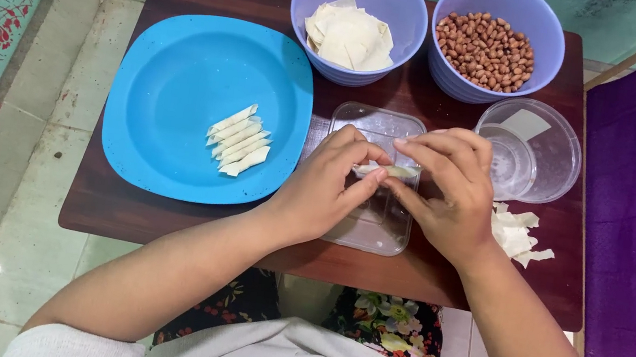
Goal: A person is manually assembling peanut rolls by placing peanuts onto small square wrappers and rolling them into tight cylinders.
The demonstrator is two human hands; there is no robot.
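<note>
1. Both hands meet over the clear rectangular lid (367, 209) that lies flat on the dark wooden table (125, 210). Between them is a small pale wrapper roll (393, 170), lying roughly sideways.
2. The left hand (329, 184) is curled, its thumb and forefinger pinched on the roll's left end. The right hand (451, 192) is also curled, fingertips closed on the right end and top edge of the roll.
3. To do this rolling well, I judge the fingers should keep even, light pressure along the whole length, so the thin sheet winds tight without tearing, and both ends should turn together so the roll comes out straight, like the finished ones.
4. The roll sits right at the fingertips of both hands, just above the lid, nearer the lid's far end than its near end.
5. Five finished rolls (238, 140) lie side by side on the blue plate (170, 61) to the left, well apart from the hands.
6. Beyond the hands stand a purple bowl of flat wrapper sheets (350, 37) and a purple bowl of peanuts (485, 50). To the right are a clear round container (555, 152) and some torn wrapper scraps (518, 233).
</note>
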